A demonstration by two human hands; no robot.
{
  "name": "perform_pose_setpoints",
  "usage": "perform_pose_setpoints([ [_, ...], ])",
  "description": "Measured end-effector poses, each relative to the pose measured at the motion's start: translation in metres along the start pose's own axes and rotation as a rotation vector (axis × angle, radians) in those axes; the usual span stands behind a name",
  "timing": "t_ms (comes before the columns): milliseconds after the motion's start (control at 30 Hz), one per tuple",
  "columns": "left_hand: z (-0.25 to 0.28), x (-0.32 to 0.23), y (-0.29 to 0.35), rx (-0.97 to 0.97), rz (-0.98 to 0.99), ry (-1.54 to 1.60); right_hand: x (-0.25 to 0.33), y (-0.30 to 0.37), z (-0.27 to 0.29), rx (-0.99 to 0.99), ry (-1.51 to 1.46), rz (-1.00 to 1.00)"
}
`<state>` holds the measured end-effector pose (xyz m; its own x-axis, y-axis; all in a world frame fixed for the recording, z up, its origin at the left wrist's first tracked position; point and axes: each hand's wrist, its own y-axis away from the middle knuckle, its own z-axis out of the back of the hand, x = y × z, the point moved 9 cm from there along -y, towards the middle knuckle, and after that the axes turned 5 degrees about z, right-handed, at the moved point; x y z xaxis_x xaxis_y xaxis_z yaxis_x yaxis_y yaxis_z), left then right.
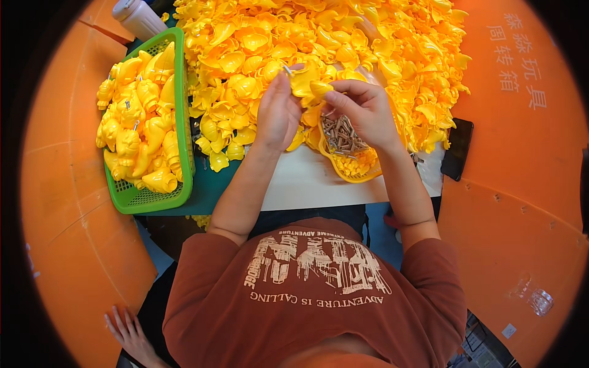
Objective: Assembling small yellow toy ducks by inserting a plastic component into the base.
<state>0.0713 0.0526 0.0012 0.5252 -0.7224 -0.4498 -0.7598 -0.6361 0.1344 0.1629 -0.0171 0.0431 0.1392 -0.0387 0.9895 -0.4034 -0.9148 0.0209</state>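
Note:
My left hand (279, 118) is closed on a yellow plastic shell piece (300, 84), with a small silver metal part (287, 70) showing at its fingertips. Close beside it, my right hand (363, 113) pinches another glossy yellow plastic piece (320, 89) between thumb and fingers. The two pieces are close together; whether they touch, I cannot tell. Under my right hand sits a yellow basket (353, 179), partly covered by it, with brownish metal pins (342, 136) and small yellow bits (362, 164) inside.
A large heap of yellow plastic shells (245, 46) covers the table's far side. At left, a green basket (183, 122) holds yellow figures (147, 95). A pale bottle (138, 18) stands behind it. A dark phone (458, 149) lies right. Another person's hand (132, 337) shows lower left.

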Motion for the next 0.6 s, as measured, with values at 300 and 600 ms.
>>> perform_pose_setpoints([
  [300, -0.003, 0.009, 0.004, 0.074, 0.096, -0.190, 0.008, 0.000, 0.002, 0.001, -0.027, 0.065],
  [600, -0.006, 0.009, 0.005, 0.087, 0.074, -0.153, 0.007, -0.001, -0.003, -0.029, 0.023, 0.094],
])
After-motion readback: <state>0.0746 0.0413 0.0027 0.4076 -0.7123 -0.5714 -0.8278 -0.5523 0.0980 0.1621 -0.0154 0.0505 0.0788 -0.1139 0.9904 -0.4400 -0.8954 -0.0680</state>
